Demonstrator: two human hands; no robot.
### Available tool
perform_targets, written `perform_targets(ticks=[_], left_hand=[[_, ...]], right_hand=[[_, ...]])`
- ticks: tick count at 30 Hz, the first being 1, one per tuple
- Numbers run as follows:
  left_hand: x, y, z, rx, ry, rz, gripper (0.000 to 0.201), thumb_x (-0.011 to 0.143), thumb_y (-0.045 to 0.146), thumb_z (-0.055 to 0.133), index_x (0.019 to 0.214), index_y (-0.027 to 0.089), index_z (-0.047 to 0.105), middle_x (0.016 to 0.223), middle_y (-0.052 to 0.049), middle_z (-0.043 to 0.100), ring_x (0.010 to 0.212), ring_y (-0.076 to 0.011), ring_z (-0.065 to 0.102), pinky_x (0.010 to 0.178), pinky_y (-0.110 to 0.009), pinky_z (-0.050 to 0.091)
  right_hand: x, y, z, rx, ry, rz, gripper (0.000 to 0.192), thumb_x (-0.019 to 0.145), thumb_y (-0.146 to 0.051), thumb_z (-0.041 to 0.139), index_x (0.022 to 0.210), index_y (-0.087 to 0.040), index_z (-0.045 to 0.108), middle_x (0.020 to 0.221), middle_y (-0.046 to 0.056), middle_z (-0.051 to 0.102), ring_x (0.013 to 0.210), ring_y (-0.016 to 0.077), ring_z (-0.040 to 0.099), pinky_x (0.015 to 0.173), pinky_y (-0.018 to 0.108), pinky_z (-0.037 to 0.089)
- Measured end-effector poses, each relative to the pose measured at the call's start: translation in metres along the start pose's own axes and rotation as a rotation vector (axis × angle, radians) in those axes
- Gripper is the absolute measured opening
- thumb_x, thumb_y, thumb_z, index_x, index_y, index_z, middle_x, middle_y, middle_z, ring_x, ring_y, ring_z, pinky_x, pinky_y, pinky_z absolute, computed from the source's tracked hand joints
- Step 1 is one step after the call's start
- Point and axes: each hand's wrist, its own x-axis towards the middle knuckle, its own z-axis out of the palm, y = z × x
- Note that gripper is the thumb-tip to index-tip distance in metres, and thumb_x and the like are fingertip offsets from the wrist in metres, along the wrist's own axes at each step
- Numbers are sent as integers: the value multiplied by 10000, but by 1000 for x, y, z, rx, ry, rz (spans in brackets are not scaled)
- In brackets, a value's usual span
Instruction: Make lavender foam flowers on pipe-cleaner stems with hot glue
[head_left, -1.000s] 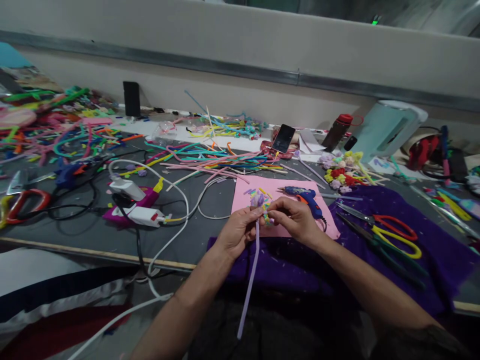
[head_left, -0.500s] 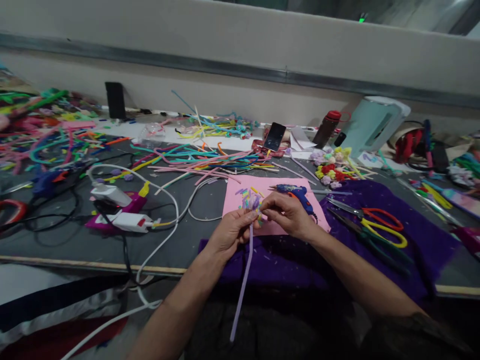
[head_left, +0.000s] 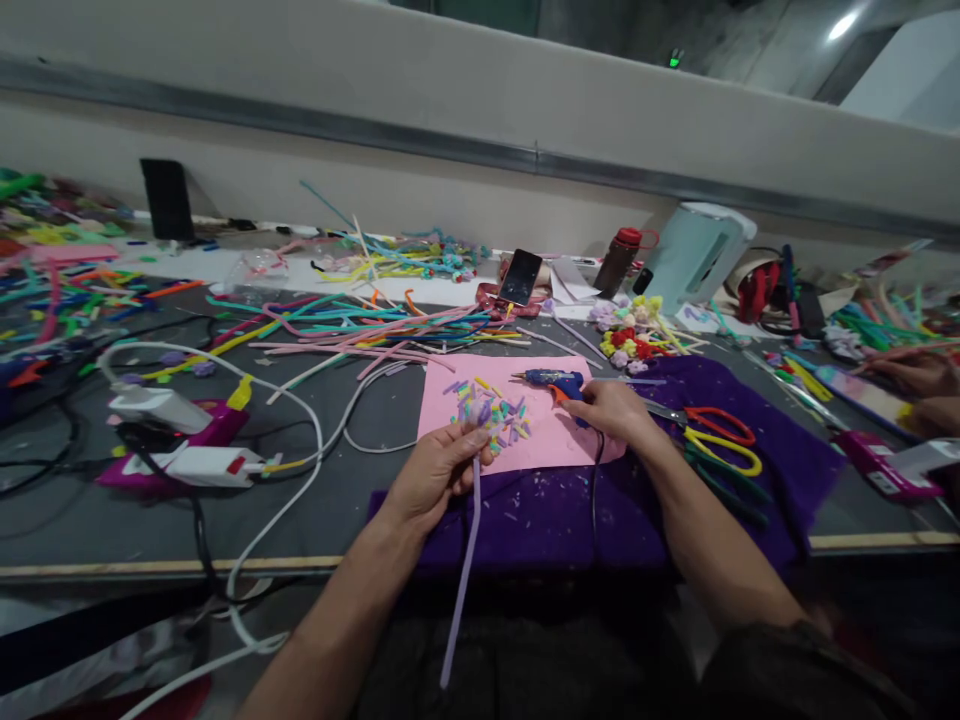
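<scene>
My left hand pinches a long lilac pipe cleaner whose top end is curled into a small lilac bud; its stem hangs down past the table edge. My right hand has reached to the blue glue gun lying on the pink sheet and closes around its handle. Several short coloured pipe-cleaner bits lie scattered on the pink sheet between my hands.
Scissors with red and yellow handles lie on purple felt to the right. Loose pipe cleaners, a phone, small pompom flowers, a kettle, chargers and white cables crowd the table. Another person's hands work at far right.
My right hand left the lilac bud and moved right onto the glue gun. The left hand keeps hold of the pipe cleaner. The view has swung to the right.
</scene>
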Motion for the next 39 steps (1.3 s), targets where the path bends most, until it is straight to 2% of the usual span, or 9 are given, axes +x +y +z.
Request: perform_targets(ticks=[6, 12, 16, 18, 20, 24, 31, 35, 39], left_hand=[[0, -1, 0, 67, -23, -1, 205, 669, 309, 674, 693, 121, 595, 554, 2, 598, 326, -7, 391, 300, -116, 229], [1, -2, -2, 39, -39, -13, 232, 680, 326, 666, 687, 108, 589, 545, 5, 575, 328, -1, 386, 304, -108, 235], [0, 0, 0, -38, -26, 0, 233, 685, 317, 658, 646, 112, 553, 519, 25, 550, 302, 6, 358, 283, -110, 216], [-1, 2, 0, -96, -25, -12, 235, 698, 309, 643, 625, 117, 530, 479, 43, 516, 274, 9, 322, 262, -112, 195], [-1, 3, -1, -175, -13, -22, 198, 696, 271, 643, 647, 126, 518, 486, 50, 519, 266, 9, 320, 249, -109, 193], [0, 3, -4, -261, -4, -16, 168, 704, 251, 635, 683, 130, 521, 527, 41, 556, 255, 10, 328, 235, -109, 222], [3, -2, -7, -265, 54, 32, 194, 697, 269, 649, 664, 113, 537, 548, 36, 562, 265, 29, 308, 235, -98, 210], [5, -4, -9, -288, 76, 71, 173, 708, 239, 644, 675, 107, 537, 573, 29, 564, 297, 28, 339, 253, -90, 230], [5, -4, -9, -312, 87, 97, 129, 694, 200, 641, 714, 108, 554, 588, 20, 565, 337, 9, 404, 278, -91, 285]], right_hand=[[5, 4, 7, 308, 46, 42, 286, 650, -432, 573, 601, -151, 591, 509, -7, 541, 447, 102, 459, 412, 205, 282], [-3, 0, -4, 705, 120, -26, 288, 714, -437, 527, 811, -167, 522, 585, -46, 452, 450, 74, 412, 391, 181, 328], [-15, -15, -10, 1262, 11, -82, 275, 713, -431, 584, 783, -173, 520, 618, -41, 437, 436, 57, 377, 358, 171, 287], [-22, -23, -11, 1406, -52, -98, 269, 736, -418, 570, 819, -163, 552, 635, -28, 460, 446, 60, 398, 367, 176, 306], [-29, -29, -11, 1485, -43, -124, 243, 733, -371, 589, 866, -168, 573, 697, -6, 513, 509, 80, 469, 413, 190, 364], [-40, -37, -9, 1509, -26, -206, 219, 682, -271, 652, 872, -190, 582, 826, 17, 587, 622, 111, 552, 496, 209, 418], [-55, -44, -12, 1326, -166, -313, 176, 693, -219, 601, 854, -152, 578, 745, 28, 620, 460, 66, 426, 409, 195, 316], [-64, -47, -9, 1120, -123, -342, 137, 693, -210, 614, 816, -154, 595, 770, 35, 644, 559, 106, 505, 494, 216, 398], [-74, -50, -3, 879, -119, -397, 185, 752, -282, 585, 887, -161, 624, 874, 54, 663, 733, 165, 587, 602, 244, 451]])
